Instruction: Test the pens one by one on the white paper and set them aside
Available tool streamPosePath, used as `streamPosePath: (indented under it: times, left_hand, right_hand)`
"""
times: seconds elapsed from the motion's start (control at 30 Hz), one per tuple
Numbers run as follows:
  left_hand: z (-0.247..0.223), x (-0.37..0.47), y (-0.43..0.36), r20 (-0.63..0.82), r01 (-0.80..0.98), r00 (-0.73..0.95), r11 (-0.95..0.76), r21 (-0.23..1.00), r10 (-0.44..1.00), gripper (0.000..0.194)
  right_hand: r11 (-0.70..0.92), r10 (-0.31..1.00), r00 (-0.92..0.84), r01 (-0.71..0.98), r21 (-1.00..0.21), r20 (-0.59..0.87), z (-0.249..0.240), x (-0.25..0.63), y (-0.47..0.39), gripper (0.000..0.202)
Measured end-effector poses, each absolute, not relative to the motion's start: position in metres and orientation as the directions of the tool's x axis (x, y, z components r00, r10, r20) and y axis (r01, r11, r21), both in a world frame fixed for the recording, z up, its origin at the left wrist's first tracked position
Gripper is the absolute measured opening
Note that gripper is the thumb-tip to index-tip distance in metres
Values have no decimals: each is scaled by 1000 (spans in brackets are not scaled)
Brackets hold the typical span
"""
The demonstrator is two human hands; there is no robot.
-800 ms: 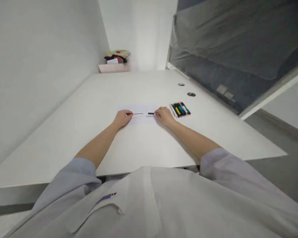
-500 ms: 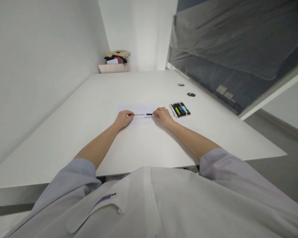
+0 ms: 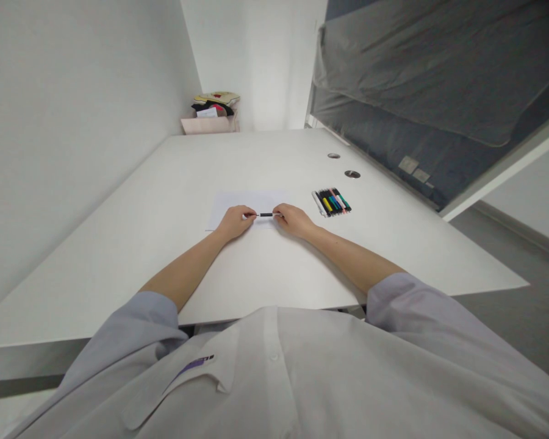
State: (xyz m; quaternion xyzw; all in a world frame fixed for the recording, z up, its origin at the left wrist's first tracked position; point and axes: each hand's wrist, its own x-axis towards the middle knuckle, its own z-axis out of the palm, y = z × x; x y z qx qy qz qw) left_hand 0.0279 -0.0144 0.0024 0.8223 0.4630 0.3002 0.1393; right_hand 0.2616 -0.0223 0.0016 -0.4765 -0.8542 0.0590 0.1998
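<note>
- A black-and-white pen (image 3: 266,214) spans the narrow gap between the left hand (image 3: 236,223) and right hand (image 3: 293,220), barring passage there.
- Lying pens and markers (image 3: 332,202) crowd the space near the right hand's outer side.
- Beyond the paper (image 3: 247,199), open tabletop (image 3: 251,161) runs to the pink box (image 3: 205,125).
- Leftward, free surface reaches the wall (image 3: 73,122).
- A dark panel (image 3: 370,143) closes off the far right.

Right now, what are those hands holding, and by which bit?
The right hand pinches a pen-like tube beside its black part; the left hand pinches a thin dark stick, exactly where is hidden.
</note>
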Motion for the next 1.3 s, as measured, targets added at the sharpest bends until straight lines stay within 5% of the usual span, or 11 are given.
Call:
streamPosePath:
  times: [0.77, 1.03, 1.3]
  left_hand:
    - [-5, 32, -8, 216, 536, 348, -382, 753, 913, 43]
    - [-8, 30, -7, 239, 309, 352, -354, 883, 905, 27]
    - [-8, 31, -5, 248, 349, 325, -360, 866, 913, 20]
  right_hand:
    - [586, 802, -466, 735, -342, 372, -3, 263, -18, 26]
    - [518, 843, -419, 802, -297, 338, -2, 264, -20, 25]
    - [562, 810, -454, 781, -271, 370, -2, 264, -19, 24]
